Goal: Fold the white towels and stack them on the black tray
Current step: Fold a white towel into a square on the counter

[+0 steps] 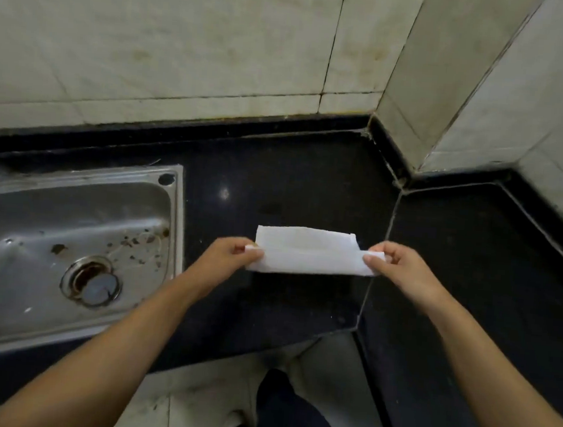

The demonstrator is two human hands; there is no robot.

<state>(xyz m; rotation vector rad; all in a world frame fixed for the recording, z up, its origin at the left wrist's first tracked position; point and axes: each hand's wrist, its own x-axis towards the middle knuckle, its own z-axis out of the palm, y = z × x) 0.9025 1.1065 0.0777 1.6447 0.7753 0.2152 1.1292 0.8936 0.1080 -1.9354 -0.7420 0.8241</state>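
We are pinching small white paper-like towel [310,254], part-folded lengthwise, left hand [228,254] at 9 o'clock end, right hand [395,264] at 3 o'clock, above black stone counter [309,188]. Black tray not showing; stacking pending.

So it's a corner spot with off-white, stained wall tiles [186,37] and dark grout lines. The glossy black stone desk [292,187] wraps round the corner and catches a small light glare. A scuffed stainless steel sink basin [37,221] sits sunk in its left side, with rusty specks and a round drain [94,284]. Pale floor tiles [198,399] show below.
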